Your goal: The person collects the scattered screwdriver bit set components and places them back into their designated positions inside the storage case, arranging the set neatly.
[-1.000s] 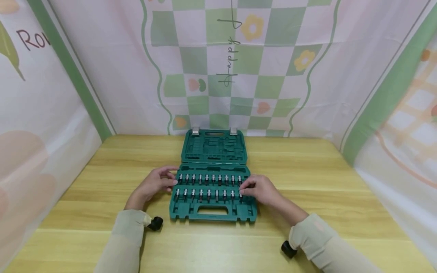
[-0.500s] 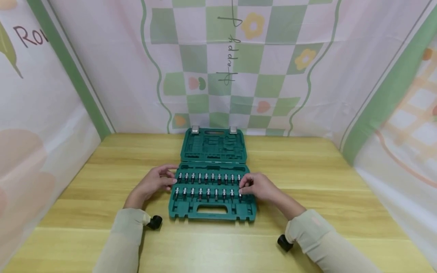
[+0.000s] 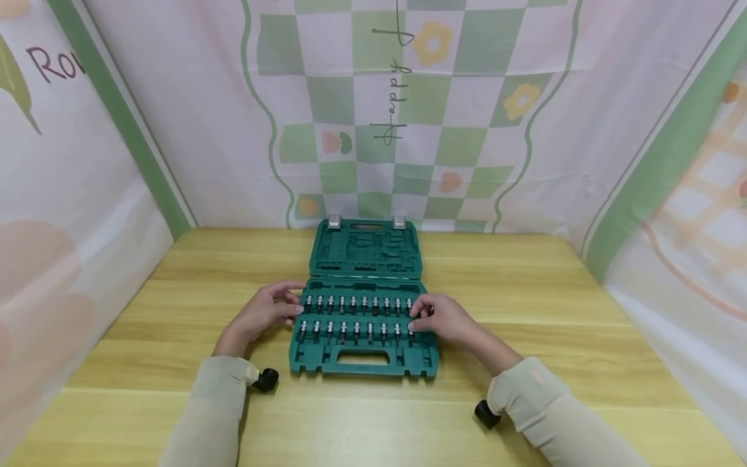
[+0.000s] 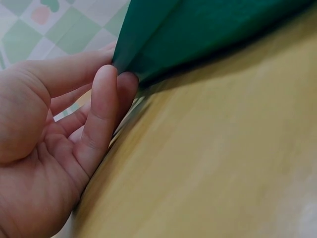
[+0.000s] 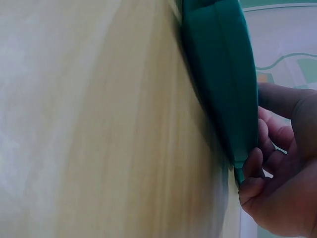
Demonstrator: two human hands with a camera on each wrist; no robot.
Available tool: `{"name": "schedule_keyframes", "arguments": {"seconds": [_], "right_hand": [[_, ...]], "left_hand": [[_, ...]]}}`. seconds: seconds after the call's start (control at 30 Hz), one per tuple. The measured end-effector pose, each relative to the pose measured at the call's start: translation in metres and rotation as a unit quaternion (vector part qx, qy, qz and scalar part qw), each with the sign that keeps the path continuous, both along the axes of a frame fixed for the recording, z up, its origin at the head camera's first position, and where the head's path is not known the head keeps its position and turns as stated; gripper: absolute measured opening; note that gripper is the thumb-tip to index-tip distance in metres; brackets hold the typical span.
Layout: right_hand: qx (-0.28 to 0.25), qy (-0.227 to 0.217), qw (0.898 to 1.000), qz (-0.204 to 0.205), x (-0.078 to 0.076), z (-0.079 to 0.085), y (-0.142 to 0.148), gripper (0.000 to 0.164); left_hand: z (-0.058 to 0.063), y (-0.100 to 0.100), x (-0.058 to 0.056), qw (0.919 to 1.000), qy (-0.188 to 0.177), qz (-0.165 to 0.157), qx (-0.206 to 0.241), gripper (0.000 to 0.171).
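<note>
An opened green plastic case [image 3: 315, 359] lies in the middle of the table, with two rows of silver-headed bit sockets in its front half. My left hand [image 3: 262, 314] holds the case's left edge, thumb over the rim. In the left wrist view the fingertips [image 4: 102, 82] meet the green side wall at a corner. My right hand [image 3: 445, 319] reaches over the right edge, with thumb and index finger at the last bit socket [image 3: 411, 336] of the front row. From the right wrist, the other fingers [image 5: 253, 161] curl beside the case and the fingertips inside it are hidden.
The case's lid [image 3: 362, 250] lies back behind the rows, with two metal latches [image 3: 399, 223] on its far edge. The wooden table [image 3: 373, 421] extends around the case. Patterned cloth [image 3: 403, 117] hangs behind and at both sides.
My right index finger has shifted slightly farther from the thumb, and the right forearm has moved a little inward. The left hand keeps its place on the case.
</note>
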State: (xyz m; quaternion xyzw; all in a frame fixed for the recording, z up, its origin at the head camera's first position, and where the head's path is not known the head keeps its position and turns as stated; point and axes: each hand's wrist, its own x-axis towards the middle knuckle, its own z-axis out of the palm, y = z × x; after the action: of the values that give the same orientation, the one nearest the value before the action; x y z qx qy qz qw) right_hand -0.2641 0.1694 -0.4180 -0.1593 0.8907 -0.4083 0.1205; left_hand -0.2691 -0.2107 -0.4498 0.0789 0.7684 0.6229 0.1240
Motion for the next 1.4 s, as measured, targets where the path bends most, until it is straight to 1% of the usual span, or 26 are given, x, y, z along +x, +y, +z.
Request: {"name": "schedule_keyframes", "arguments": {"seconds": [0.13,0.27,0.4,0.57,0.7,0.8,0.93,0.97,1.03,1.13,1.27,1.4], "right_hand": [[0.003,0.013,1.000,0.003,-0.001,0.000,0.000,0.013],[-0.020,0.029,0.999,-0.004,-0.004,-0.003,0.004,0.012],[-0.042,0.033,0.998,-0.028,-0.009,-0.006,0.008,0.013],[-0.051,0.046,0.994,-0.080,-0.018,-0.006,0.010,0.014],[-0.069,0.049,0.990,-0.111,-0.027,-0.008,0.011,0.017],[-0.082,0.039,0.987,-0.133,-0.035,-0.010,0.011,0.020],[-0.088,0.006,0.983,-0.162,-0.046,-0.010,0.009,0.027],[-0.088,-0.001,0.982,-0.166,-0.049,-0.010,0.007,0.029],[-0.091,-0.013,0.980,-0.175,-0.055,-0.009,0.004,0.032],[-0.087,-0.013,0.980,-0.180,-0.063,-0.008,0.000,0.034],[-0.078,-0.010,0.980,-0.184,-0.072,-0.007,-0.002,0.035],[-0.067,-0.008,0.981,-0.180,-0.078,-0.007,-0.001,0.038]], "left_hand": [[-0.001,0.000,0.001,1.0000,0.005,0.005,0.005,0.051],[0.000,0.001,0.003,0.9997,0.014,0.017,0.006,0.049],[0.001,0.000,0.004,0.9995,0.021,0.023,0.007,0.047],[-0.001,-0.003,0.004,0.9994,0.026,0.021,0.005,0.046],[-0.001,-0.004,0.001,0.9996,0.017,0.022,-0.003,0.046],[0.002,-0.002,-0.005,0.9998,0.004,0.018,-0.010,0.044],[0.012,0.003,-0.016,0.9994,0.005,0.002,-0.035,0.044],[0.015,0.004,-0.020,0.9990,0.009,-0.005,-0.044,0.044],[0.020,0.006,-0.026,0.9985,0.008,-0.010,-0.054,0.046],[0.025,0.007,-0.036,0.9973,-0.002,-0.009,-0.073,0.049],[0.031,0.009,-0.048,0.9947,-0.017,0.001,-0.102,0.053],[0.036,0.012,-0.056,0.9937,-0.023,0.002,-0.109,0.057]]}}
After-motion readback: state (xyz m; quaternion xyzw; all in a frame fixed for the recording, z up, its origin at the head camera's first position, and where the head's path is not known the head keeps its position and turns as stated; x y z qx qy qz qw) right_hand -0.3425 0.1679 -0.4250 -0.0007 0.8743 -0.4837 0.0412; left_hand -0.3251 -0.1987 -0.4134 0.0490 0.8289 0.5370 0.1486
